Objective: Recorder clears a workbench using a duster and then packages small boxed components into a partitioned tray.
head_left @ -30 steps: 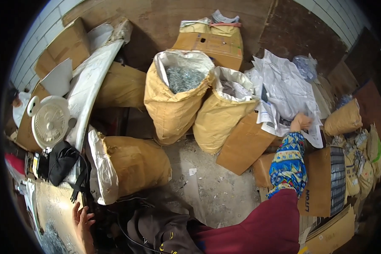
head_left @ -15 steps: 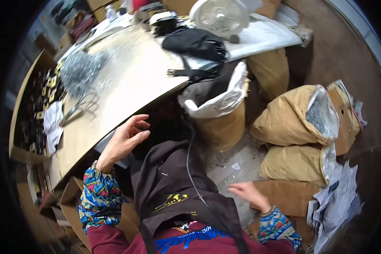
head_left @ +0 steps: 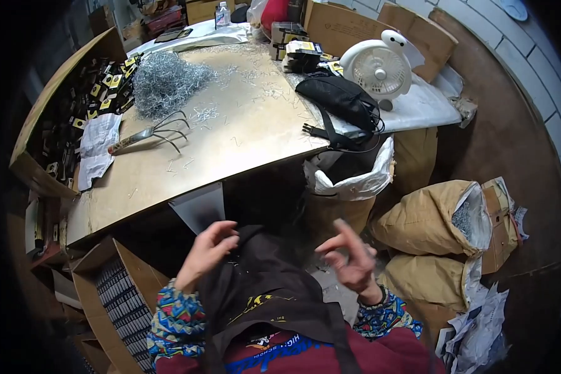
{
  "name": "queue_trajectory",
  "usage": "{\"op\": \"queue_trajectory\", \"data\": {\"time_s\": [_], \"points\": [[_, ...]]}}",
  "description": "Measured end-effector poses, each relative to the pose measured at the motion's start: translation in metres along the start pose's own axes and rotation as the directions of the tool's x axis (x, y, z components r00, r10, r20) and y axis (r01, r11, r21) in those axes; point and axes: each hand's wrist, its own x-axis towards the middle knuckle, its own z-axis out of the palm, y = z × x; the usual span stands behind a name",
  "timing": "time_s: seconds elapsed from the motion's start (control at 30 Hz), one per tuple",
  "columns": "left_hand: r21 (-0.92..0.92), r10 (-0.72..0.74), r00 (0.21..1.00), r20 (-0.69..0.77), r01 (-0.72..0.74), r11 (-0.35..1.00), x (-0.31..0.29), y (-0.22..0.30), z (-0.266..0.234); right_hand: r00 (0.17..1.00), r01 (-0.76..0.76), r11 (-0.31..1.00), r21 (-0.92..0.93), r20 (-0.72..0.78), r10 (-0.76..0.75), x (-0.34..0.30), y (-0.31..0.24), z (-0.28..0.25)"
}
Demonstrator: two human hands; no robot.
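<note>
Left hand (head_left: 206,254) and right hand (head_left: 354,263), each grip slack and loosely spread, hang before a table (head_left: 237,140) bearing silvery metal heap (head_left: 167,82) and clawed hand rake (head_left: 142,135).

right fingers (head_left: 354,243): blurred | sweater (head_left: 386,354): cut off below | sack (head_left: 356,186): contents hidden

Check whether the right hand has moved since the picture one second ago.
Yes. The right hand was at the crumpled white sheets; now it is clear of them and nearer the table.
</note>
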Motion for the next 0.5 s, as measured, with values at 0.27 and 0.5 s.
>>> {"op": "queue_trajectory", "data": {"time_s": [0.27, 0.5], "points": [[0.334, 0.310, 0.919, 0.244, -0.379, 0.863, 0.135, -0.001, 0.143, 0.940, -0.016, 0.979, -0.204, -0.336, -0.054, -0.024, 0.006, -0.027], [0.342, 0.674, 0.718, 0.175, -0.686, 0.642, 0.161, 0.030, 0.220, 0.933, -0.147, 0.950, -0.274, -0.357, 0.042, -0.084, 0.013, -0.040]]}}
